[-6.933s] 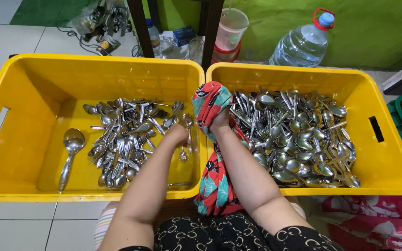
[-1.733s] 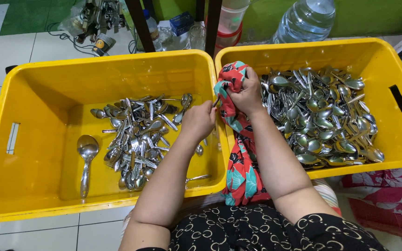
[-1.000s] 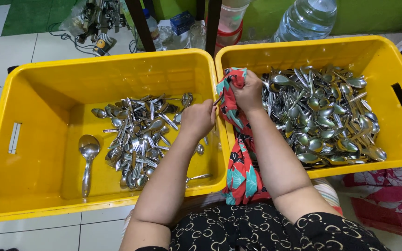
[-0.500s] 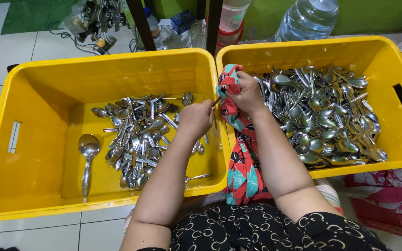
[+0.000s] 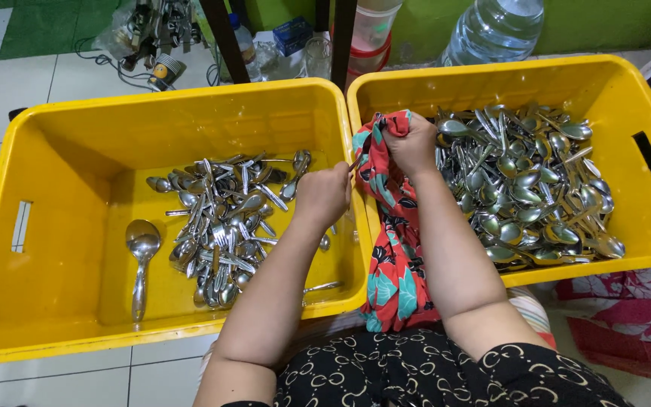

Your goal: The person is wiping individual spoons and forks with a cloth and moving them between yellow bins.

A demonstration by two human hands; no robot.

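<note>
Cloth (image 5: 386,226), red with a floral print, hangs between two yellow bins (image 5: 62,151); the right hand (image 5: 410,143) bunches its top, fingers clamped, while the left hand (image 5: 322,194) pinches a utensil handle beside it.

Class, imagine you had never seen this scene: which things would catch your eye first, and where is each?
Two bright yellow crates sit side by side: the left crate holds a loose pile of cutlery, the right crate a denser heap of spoons. Between them, the right hand grips a red patterned cloth beside the left hand.
</note>
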